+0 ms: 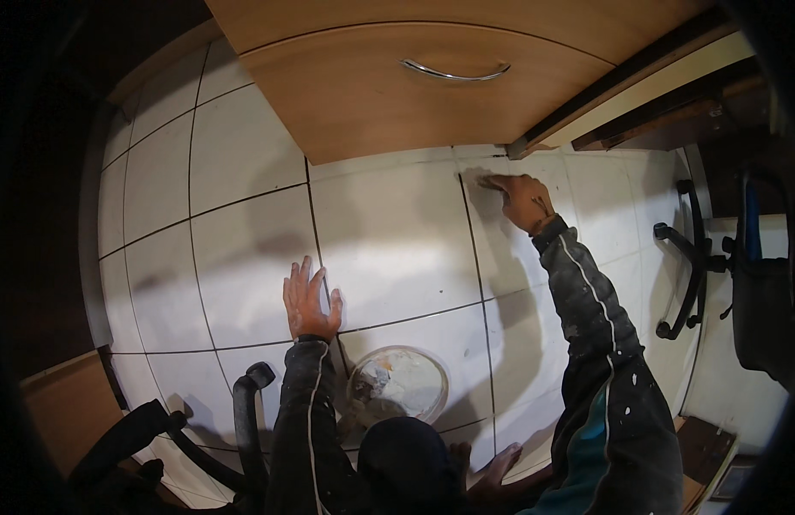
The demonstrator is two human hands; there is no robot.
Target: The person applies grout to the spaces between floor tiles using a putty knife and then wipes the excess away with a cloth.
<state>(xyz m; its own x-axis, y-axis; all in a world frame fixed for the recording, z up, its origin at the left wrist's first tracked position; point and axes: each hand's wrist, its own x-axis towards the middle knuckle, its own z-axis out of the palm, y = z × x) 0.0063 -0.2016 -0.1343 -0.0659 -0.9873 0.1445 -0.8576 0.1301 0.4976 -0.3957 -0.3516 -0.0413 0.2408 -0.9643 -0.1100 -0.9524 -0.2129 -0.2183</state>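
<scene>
My left hand (310, 302) lies on the white tiled floor (389, 232) with its fingers spread, near a dark joint between tiles. Farther off to the right, my right hand (528, 201) reaches down to the tiles close to the wooden drawer unit. Its fingers are drawn together and point left at the upper end of a dark joint; whatever they may hold is too small to make out. Close to me stands a round tub (446, 382) with a whitish paste or powder (412, 384) in it. Joints right of my right hand look pale, those to the left dark.
The wooden drawer front (363, 94) with a curved metal handle (456, 75) borders the floor ahead. A wheeled chair base (696, 249) stands at the right, another chair's legs (247, 412) at the lower left. Bare toes (503, 463) show beside the tub.
</scene>
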